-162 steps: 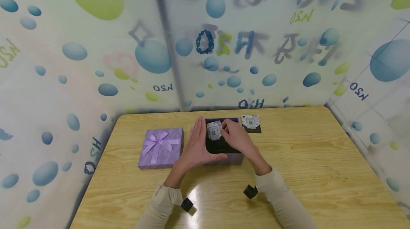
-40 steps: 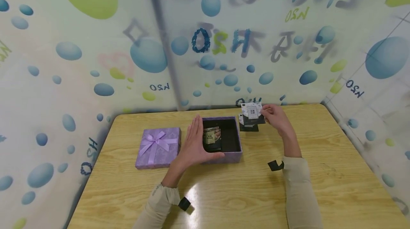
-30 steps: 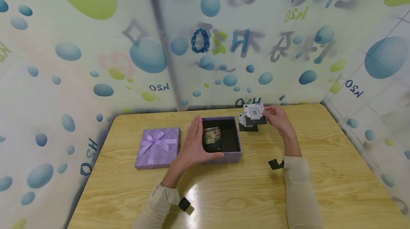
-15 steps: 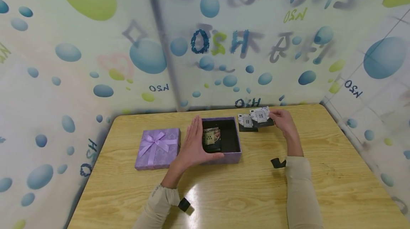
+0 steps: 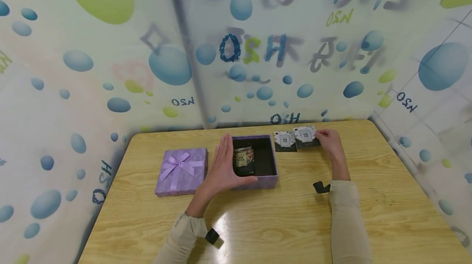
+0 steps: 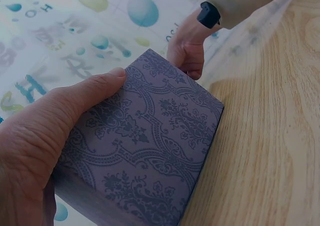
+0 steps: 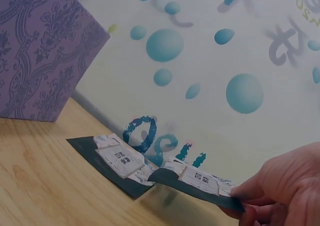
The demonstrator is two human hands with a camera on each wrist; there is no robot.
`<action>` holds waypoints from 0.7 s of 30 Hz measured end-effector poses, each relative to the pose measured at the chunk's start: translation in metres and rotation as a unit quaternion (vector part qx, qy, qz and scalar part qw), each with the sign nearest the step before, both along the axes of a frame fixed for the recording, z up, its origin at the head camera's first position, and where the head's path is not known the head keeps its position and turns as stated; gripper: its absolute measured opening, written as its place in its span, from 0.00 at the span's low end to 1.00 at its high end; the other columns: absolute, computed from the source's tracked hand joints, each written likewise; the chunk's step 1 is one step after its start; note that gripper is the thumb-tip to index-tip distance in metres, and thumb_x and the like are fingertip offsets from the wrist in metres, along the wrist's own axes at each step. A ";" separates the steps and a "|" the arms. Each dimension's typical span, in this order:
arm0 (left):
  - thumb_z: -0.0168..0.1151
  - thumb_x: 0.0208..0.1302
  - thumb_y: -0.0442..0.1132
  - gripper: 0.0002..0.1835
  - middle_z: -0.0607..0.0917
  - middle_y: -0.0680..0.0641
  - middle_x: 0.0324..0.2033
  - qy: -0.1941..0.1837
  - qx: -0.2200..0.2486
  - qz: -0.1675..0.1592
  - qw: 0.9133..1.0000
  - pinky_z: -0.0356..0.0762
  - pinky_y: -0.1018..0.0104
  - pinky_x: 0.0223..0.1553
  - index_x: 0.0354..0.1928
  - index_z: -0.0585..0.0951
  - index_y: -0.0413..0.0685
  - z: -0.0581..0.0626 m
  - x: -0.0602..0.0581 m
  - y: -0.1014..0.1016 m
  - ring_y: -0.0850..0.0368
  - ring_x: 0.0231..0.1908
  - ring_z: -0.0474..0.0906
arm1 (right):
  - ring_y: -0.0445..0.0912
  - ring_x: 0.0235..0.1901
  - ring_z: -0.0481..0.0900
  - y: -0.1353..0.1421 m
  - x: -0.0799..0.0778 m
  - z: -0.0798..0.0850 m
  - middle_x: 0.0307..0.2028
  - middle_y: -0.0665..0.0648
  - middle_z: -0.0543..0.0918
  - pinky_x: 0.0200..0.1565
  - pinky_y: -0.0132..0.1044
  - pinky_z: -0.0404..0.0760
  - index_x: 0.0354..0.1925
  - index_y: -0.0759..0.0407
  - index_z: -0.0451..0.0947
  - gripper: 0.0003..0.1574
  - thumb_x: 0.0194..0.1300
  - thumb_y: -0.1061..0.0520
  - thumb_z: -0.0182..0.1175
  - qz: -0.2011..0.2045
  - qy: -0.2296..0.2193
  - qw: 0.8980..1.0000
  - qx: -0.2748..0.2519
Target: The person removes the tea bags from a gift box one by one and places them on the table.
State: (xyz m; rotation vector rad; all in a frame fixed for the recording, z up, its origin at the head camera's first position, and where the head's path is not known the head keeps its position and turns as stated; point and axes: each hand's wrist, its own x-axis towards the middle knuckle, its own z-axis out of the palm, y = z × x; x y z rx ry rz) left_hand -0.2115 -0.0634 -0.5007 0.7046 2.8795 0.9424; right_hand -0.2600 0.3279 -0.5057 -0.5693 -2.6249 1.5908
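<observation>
My left hand (image 5: 223, 167) rests against the near left corner of a purple patterned gift box (image 5: 267, 181). Its fingers lie straight along the left side, the thumb along the front rim; the thumb also shows on the box's edge in the left wrist view. Inside the box, a black sachet with a gold label (image 5: 242, 158) lies at the left. My right hand (image 5: 332, 145) pinches the right edge of a black-and-white sachet (image 5: 305, 135). In the right wrist view this sachet tilts low over the table, its left edge at a matching sachet (image 7: 120, 161) lying flat.
The purple box lid (image 5: 182, 171) with a ribbon bow lies left of the box. All of it stands on a wooden table (image 5: 273, 223) whose far edge meets a wall (image 5: 147, 71) printed with blue and green drops.
My right hand has taken a black-and-white sachet out of the box, carried it right over the other one, and lowered it on that one's right. My left hand has stayed on the box.
</observation>
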 end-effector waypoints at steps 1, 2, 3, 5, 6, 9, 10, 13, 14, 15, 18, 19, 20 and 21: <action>0.70 0.43 0.82 0.83 0.23 0.55 0.81 0.002 0.001 -0.001 1.000 0.31 0.47 0.80 0.81 0.22 0.58 0.000 0.000 0.000 0.58 0.81 0.19 | 0.56 0.60 0.72 0.001 0.000 -0.001 0.67 0.74 0.73 0.51 0.36 0.73 0.68 0.76 0.71 0.28 0.83 0.56 0.49 -0.004 0.001 1.000 -0.002; 0.70 0.43 0.83 0.83 0.23 0.55 0.81 0.003 0.001 -0.002 1.000 0.31 0.46 0.80 0.81 0.22 0.58 0.000 0.000 0.000 0.58 0.81 0.19 | 0.56 0.60 0.72 0.001 0.000 -0.002 0.67 0.74 0.73 0.51 0.36 0.73 0.68 0.76 0.71 0.28 0.83 0.56 0.49 -0.008 0.002 1.000 -0.003; 0.70 0.43 0.83 0.83 0.23 0.55 0.81 0.002 0.000 -0.001 1.000 0.31 0.47 0.80 0.81 0.22 0.58 0.000 0.000 0.000 0.58 0.80 0.19 | 0.56 0.60 0.72 0.002 0.000 -0.003 0.67 0.74 0.73 0.51 0.36 0.73 0.68 0.76 0.71 0.28 0.83 0.56 0.49 -0.011 0.002 1.000 -0.005; 0.69 0.42 0.83 0.83 0.23 0.56 0.81 0.003 -0.001 0.000 1.000 0.32 0.46 0.80 0.81 0.22 0.58 0.000 0.000 0.000 0.59 0.80 0.19 | 0.56 0.60 0.72 0.002 0.000 -0.005 0.67 0.74 0.73 0.52 0.36 0.73 0.68 0.76 0.71 0.28 0.83 0.56 0.49 -0.018 -0.001 1.000 -0.009; 0.69 0.42 0.83 0.83 0.23 0.56 0.81 0.003 -0.001 0.000 1.000 0.32 0.46 0.80 0.81 0.22 0.58 0.000 0.000 0.000 0.59 0.80 0.19 | 0.55 0.60 0.72 0.003 -0.001 -0.006 0.67 0.74 0.73 0.52 0.36 0.73 0.68 0.76 0.71 0.28 0.83 0.56 0.49 -0.020 -0.002 1.000 -0.010; 0.69 0.42 0.83 0.83 0.23 0.56 0.81 0.004 -0.001 0.001 1.000 0.32 0.46 0.80 0.81 0.22 0.59 -0.001 0.000 0.000 0.59 0.80 0.19 | 0.55 0.59 0.72 0.004 -0.001 -0.009 0.67 0.74 0.73 0.53 0.38 0.73 0.68 0.76 0.71 0.29 0.83 0.55 0.49 -0.024 -0.007 1.000 -0.006; 0.69 0.42 0.83 0.83 0.23 0.56 0.81 0.004 0.000 0.001 1.000 0.32 0.46 0.80 0.81 0.22 0.59 -0.001 0.000 0.000 0.59 0.81 0.19 | 0.56 0.59 0.72 0.004 -0.001 -0.010 0.67 0.74 0.73 0.53 0.39 0.74 0.68 0.76 0.71 0.29 0.83 0.55 0.49 -0.025 -0.009 1.000 -0.003; 0.70 0.42 0.83 0.83 0.23 0.56 0.81 0.005 0.000 0.001 1.000 0.32 0.46 0.80 0.81 0.22 0.59 -0.002 -0.001 0.000 0.59 0.80 0.19 | 0.56 0.57 0.73 0.004 -0.002 -0.012 0.66 0.74 0.74 0.52 0.41 0.74 0.68 0.76 0.72 0.28 0.83 0.55 0.48 -0.028 -0.012 0.999 0.008; 0.70 0.42 0.83 0.83 0.23 0.56 0.81 0.006 0.000 0.001 1.000 0.32 0.46 0.80 0.81 0.22 0.59 -0.002 -0.001 0.000 0.59 0.80 0.19 | 0.57 0.57 0.74 0.004 -0.002 -0.013 0.65 0.75 0.75 0.52 0.42 0.74 0.67 0.77 0.72 0.28 0.83 0.56 0.49 -0.030 -0.012 0.999 0.012; 0.70 0.42 0.83 0.83 0.23 0.56 0.81 0.007 -0.001 0.001 1.000 0.32 0.46 0.80 0.81 0.22 0.59 -0.003 -0.001 0.000 0.59 0.80 0.19 | 0.57 0.56 0.74 0.004 -0.002 -0.014 0.64 0.75 0.75 0.52 0.42 0.75 0.67 0.77 0.72 0.28 0.82 0.56 0.49 -0.032 -0.012 0.999 0.018; 0.70 0.42 0.83 0.83 0.23 0.56 0.81 0.009 -0.001 0.001 1.000 0.32 0.46 0.80 0.81 0.22 0.59 -0.003 -0.001 0.000 0.59 0.80 0.19 | 0.58 0.54 0.75 0.004 -0.001 -0.015 0.62 0.75 0.76 0.51 0.43 0.75 0.66 0.77 0.73 0.28 0.82 0.55 0.49 -0.035 -0.013 0.999 0.035; 0.70 0.42 0.83 0.83 0.23 0.56 0.81 0.009 -0.001 0.001 1.000 0.32 0.46 0.80 0.81 0.22 0.59 -0.003 -0.001 0.000 0.59 0.80 0.19 | 0.57 0.53 0.75 0.004 -0.001 -0.016 0.61 0.74 0.77 0.50 0.43 0.76 0.66 0.77 0.74 0.28 0.82 0.54 0.49 -0.035 -0.014 0.998 0.041; 0.70 0.42 0.83 0.83 0.23 0.56 0.81 0.008 0.000 0.001 1.000 0.32 0.46 0.80 0.81 0.22 0.59 -0.003 -0.001 0.000 0.59 0.80 0.19 | 0.57 0.52 0.76 0.004 0.000 -0.016 0.61 0.74 0.77 0.48 0.42 0.76 0.65 0.77 0.74 0.29 0.82 0.54 0.49 -0.035 -0.014 0.998 0.045; 0.70 0.42 0.83 0.83 0.23 0.56 0.81 0.007 -0.002 0.001 1.000 0.32 0.46 0.80 0.81 0.22 0.59 -0.003 -0.001 0.000 0.59 0.80 0.19 | 0.57 0.51 0.76 0.004 0.000 -0.016 0.60 0.74 0.78 0.47 0.41 0.76 0.65 0.77 0.74 0.29 0.82 0.53 0.50 -0.034 -0.017 0.998 0.050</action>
